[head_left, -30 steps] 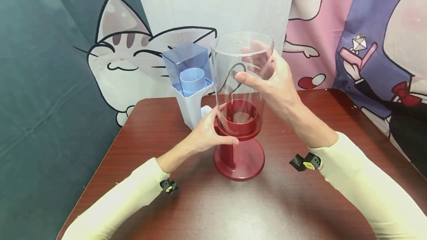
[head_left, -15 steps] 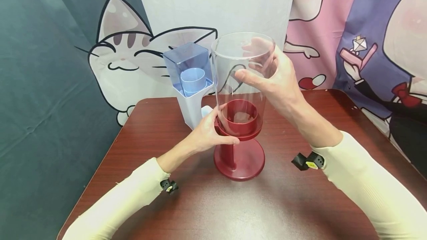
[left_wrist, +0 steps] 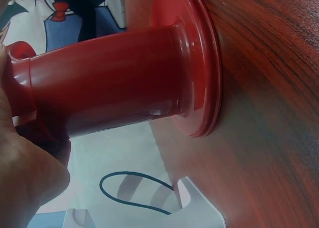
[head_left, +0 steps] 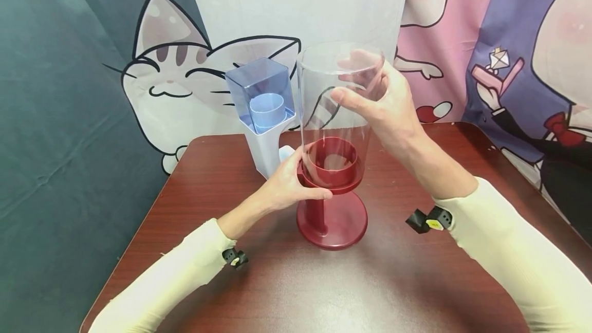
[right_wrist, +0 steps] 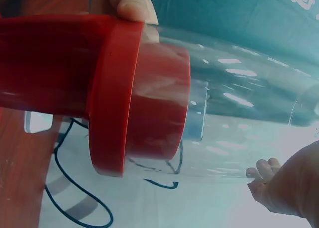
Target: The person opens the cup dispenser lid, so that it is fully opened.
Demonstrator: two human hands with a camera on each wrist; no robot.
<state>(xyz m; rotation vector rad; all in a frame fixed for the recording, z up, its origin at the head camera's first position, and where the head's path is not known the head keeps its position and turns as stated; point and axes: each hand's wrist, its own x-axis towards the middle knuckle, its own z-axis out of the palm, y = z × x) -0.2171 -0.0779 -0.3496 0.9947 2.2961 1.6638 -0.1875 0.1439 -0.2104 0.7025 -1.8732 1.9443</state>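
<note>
In the head view, a red dispenser stand with a round foot is upright on the table. A clear plastic cylinder, open at the top, sits around the stand's inner ring and leans slightly right. My left hand grips the stand's collar, thumb across the front. My right hand holds the cylinder near its rim, thumb in front and fingers behind the clear wall. The right wrist view shows the cylinder's lower end around the red inner ring, against the collar.
Behind and left stands a white dispenser with a clear blue square hopper, close to my left hand. The wooden table ends at a cloth backdrop printed with cartoon figures.
The cylinder's top and my right hand have shifted slightly right, so the cylinder leans a little more. My left hand and the red stand have stayed put.
</note>
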